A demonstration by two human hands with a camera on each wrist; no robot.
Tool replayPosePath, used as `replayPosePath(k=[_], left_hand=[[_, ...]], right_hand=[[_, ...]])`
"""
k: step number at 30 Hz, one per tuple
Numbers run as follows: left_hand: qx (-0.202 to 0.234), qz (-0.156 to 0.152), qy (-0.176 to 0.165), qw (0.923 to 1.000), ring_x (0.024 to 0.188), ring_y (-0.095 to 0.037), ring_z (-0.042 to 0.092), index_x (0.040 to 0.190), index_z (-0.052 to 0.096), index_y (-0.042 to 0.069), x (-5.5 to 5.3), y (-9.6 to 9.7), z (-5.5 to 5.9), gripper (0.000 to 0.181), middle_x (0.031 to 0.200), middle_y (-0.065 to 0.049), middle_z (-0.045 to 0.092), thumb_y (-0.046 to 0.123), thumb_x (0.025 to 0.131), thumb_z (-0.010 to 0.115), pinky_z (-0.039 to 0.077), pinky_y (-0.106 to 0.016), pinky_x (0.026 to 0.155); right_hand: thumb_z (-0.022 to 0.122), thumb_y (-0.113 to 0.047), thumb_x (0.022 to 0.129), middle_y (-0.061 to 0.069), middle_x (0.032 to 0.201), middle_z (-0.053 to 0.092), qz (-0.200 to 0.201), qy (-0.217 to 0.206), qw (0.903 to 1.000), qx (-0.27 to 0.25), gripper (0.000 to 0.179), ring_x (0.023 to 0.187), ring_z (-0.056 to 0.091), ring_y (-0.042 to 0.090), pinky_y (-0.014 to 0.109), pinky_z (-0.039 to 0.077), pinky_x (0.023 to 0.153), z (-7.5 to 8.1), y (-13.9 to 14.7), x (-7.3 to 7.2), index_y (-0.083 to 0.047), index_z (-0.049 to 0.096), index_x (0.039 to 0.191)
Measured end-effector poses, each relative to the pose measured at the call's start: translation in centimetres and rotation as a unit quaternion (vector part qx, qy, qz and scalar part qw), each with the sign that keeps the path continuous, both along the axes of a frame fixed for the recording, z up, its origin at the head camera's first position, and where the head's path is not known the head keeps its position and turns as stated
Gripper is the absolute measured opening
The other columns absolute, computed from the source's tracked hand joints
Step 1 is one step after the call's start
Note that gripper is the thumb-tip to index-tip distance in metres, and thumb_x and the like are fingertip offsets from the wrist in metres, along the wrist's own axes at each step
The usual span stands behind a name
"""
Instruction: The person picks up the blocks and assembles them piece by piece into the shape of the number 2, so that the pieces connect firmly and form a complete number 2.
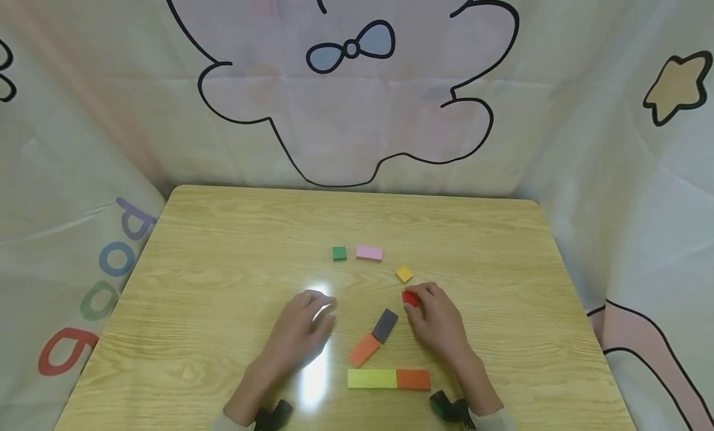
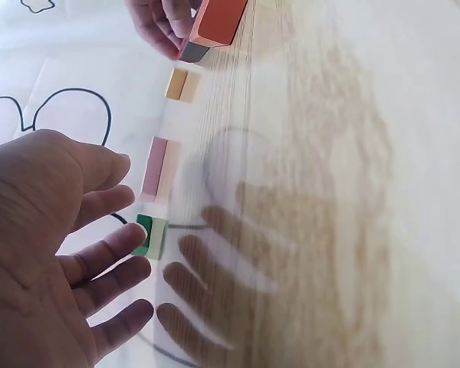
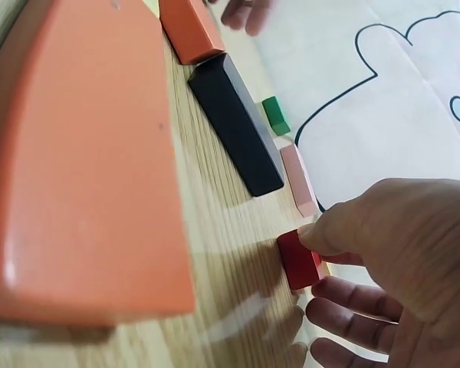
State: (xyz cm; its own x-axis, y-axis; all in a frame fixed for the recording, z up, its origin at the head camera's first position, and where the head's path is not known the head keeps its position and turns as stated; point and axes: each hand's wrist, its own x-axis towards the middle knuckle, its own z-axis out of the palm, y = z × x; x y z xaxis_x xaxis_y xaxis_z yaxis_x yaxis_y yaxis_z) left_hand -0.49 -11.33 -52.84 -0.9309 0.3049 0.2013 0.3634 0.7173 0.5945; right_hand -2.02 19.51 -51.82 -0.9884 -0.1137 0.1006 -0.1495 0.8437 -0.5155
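Note:
My right hand pinches a small red block between thumb and fingers, low over the table. In the right wrist view the thumb tip presses the near end of the red block. A small yellow block lies just beyond that hand. My left hand hovers over the left-middle of the table with nothing in it; its fingers are spread in the left wrist view. Between the hands, a dark grey block and an orange block lie end to end in a slanted line.
A yellow-green block and an orange-red block form a straight row nearer me. Farther back lie a green block and a pink block. Printed curtains surround the wooden table at its back and sides.

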Motion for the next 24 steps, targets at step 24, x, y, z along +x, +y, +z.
replayPosePath(k=[24], left_hand=[[-0.012, 0.01, -0.055, 0.9984, 0.128, -0.022, 0.063, 0.141, 0.066, 0.022, -2.6, 0.0, 1.5, 0.036, 0.137, 0.003, 0.068, 0.034, 0.108, 0.059, 0.052, -0.046, 0.11]], right_hand=[[0.083, -0.021, 0.092, 0.006, 0.109, 0.072, 0.044, 0.006, 0.9988, 0.021, 0.031, 0.09, 0.066, 0.018, 0.038, 0.056, 0.075, 0.3, -1.6, -0.8, -0.011, 0.076, 0.121]])
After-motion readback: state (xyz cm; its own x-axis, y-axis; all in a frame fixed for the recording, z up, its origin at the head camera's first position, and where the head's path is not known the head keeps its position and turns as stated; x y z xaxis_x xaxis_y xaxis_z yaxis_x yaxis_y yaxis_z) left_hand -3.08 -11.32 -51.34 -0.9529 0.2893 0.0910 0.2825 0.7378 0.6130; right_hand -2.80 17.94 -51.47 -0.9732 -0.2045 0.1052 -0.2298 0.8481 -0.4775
